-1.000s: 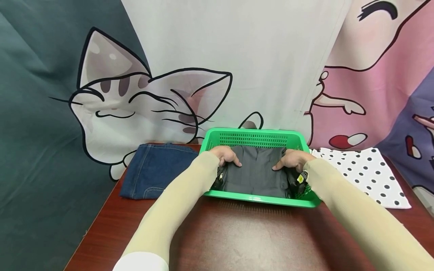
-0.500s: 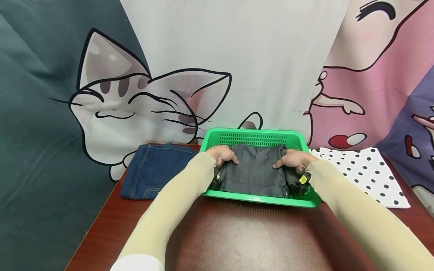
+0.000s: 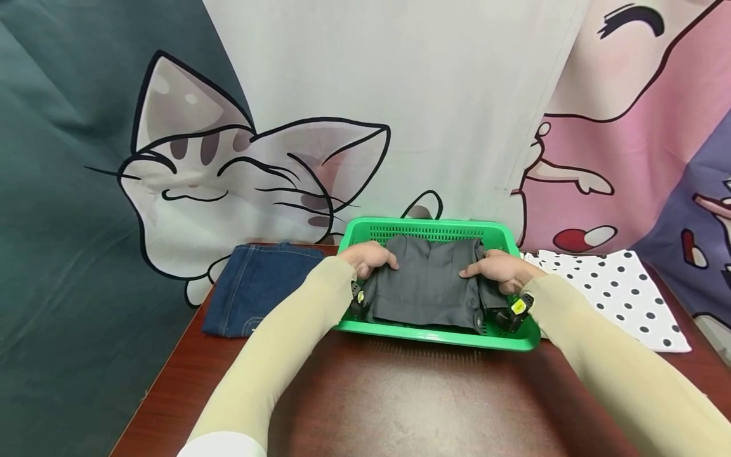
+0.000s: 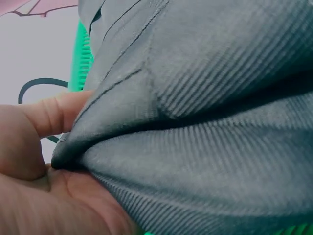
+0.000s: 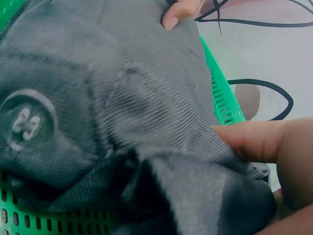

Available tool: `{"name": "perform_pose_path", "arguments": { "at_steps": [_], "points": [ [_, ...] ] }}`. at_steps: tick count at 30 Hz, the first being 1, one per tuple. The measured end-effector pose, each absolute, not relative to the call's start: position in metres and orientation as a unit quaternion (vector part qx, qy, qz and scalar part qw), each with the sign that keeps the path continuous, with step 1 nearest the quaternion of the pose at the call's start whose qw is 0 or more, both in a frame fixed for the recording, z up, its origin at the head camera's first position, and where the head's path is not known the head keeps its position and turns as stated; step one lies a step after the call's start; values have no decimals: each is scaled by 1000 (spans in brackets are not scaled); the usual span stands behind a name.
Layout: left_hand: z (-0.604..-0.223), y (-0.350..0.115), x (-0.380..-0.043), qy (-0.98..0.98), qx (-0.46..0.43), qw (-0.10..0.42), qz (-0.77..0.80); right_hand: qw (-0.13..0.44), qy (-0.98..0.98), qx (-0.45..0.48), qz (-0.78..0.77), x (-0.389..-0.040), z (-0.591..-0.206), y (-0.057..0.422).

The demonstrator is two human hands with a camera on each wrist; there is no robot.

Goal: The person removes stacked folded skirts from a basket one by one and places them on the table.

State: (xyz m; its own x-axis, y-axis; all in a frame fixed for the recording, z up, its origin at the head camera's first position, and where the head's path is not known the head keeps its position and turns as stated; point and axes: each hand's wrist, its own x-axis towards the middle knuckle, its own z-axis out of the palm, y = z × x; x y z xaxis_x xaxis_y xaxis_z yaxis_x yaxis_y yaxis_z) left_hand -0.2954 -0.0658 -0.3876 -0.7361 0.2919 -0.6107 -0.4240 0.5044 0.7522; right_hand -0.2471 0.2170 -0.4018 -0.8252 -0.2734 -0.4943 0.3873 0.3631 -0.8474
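Note:
A folded dark grey garment (image 3: 425,282) with a button and stitched seams is held inside the green plastic basket (image 3: 440,336). My left hand (image 3: 368,257) grips its left side, thumb on top and the other fingers underneath; the left wrist view shows the cloth (image 4: 195,161) bunched between them. On the opposite side my right hand (image 3: 502,270) pinches the right edge the same way. Close in the right wrist view is the button (image 5: 27,120), with basket holes showing below the cloth. The fingers beneath the garment are mostly hidden.
Folded blue jeans (image 3: 263,285) lie left of the basket on the brown wooden table (image 3: 411,400). To the right lies a white cloth with black dots (image 3: 622,298). A cartoon-printed curtain (image 3: 445,95) hangs right behind the table.
The grey garment has risen a little in the basket, its front edge coming up off the basket's front side. Both hands have moved slightly up and apart, keeping hold of it.

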Motion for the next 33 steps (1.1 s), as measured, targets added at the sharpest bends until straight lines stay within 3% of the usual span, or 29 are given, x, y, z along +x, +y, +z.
{"name": "perform_pose_path", "arguments": {
  "at_steps": [22, 33],
  "points": [
    [-360, -78, -284, 691, -52, 341, 635, 229, 676, 30, -700, -231, -379, 213],
    [-352, -82, -263, 653, 10, 320, 686, 197, 633, 9, -748, -208, -364, 210]
  ]
}}
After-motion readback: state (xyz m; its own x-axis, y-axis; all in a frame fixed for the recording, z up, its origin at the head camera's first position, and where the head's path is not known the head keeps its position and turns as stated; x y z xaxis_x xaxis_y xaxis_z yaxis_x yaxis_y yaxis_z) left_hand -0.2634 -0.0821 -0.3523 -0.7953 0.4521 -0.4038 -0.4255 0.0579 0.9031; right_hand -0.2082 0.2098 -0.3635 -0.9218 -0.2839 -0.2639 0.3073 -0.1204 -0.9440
